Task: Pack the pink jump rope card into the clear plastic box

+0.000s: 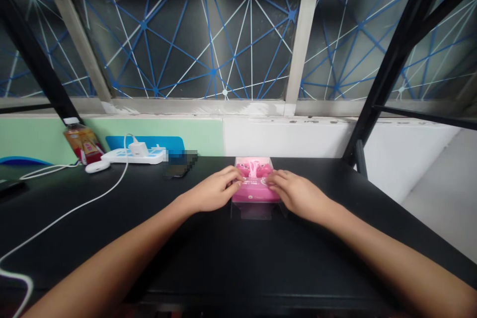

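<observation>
One pink box [255, 193] on the black desk [208, 263], mid-scene toward the far edge, between left hand [216, 191] and right hand [296, 194]. Left: fingers curved, tips at the box's left side. Right: fingers bent, tips at its right side. Can't tell if either is pinching or just resting there. Far left: white power strip [153, 158] with white charger [138, 149], bottle [82, 141] left of it, dark flat item [178, 171] right, partly pixelated. White cable [70, 212] runs from charger to near left.
</observation>
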Available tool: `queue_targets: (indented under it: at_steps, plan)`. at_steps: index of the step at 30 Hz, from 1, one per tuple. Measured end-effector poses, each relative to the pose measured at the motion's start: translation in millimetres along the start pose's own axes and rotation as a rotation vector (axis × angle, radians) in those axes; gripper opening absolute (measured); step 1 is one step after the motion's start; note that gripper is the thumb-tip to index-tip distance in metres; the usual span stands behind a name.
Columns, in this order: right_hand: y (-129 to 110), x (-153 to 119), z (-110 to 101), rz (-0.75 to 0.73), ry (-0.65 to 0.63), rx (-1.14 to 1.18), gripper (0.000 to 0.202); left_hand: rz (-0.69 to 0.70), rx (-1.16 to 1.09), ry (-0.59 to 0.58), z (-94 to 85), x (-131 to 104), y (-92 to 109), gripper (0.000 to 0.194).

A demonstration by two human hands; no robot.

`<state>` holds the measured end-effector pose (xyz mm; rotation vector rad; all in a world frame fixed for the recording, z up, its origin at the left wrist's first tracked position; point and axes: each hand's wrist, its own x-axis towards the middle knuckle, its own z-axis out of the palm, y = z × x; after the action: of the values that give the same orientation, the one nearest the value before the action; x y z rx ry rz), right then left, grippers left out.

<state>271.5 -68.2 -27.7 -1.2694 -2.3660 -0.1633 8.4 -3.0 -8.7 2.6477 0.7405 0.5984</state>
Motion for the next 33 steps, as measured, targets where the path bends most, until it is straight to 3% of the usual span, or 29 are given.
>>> queue_targets:
  at_steps: [4,8,13,18,20,22,26,33]
  plan:
    - [2,-4,-12,0.061,-0.079,0.120,0.031,0.006,0.008,-0.012,0.5,0,-1,0.024]
    - [0,-7,-20,0.056,-0.198,0.220,0.077,0.017,0.012,-0.017,1.0,1,-2,0.024]
    - [-8,-4,-16,0.114,-0.097,0.194,0.051,0.004,0.003,-0.014,0.2,2,-3,0.023]
    - [-11,-5,-13,0.050,-0.168,0.154,0.100,-0.002,0.002,-0.010,-1.5,2,-2,0.023]
    - [-13,-5,-13,0.063,-0.153,0.149,0.091,-0.003,0.001,-0.014,-2.0,2,-2,0.024]
    - [-17,-3,-14,0.053,-0.099,0.125,0.066,-0.007,-0.002,-0.017,-2.3,3,-3,0.025]
    - [-31,1,-18,-0.089,-0.032,0.099,0.027,-0.011,-0.017,-0.002,-3.7,4,-8,0.027]
    - [-55,-1,-22,-0.254,-0.213,0.133,0.012,-0.022,0.002,0.014,0.3,4,-15,0.018]
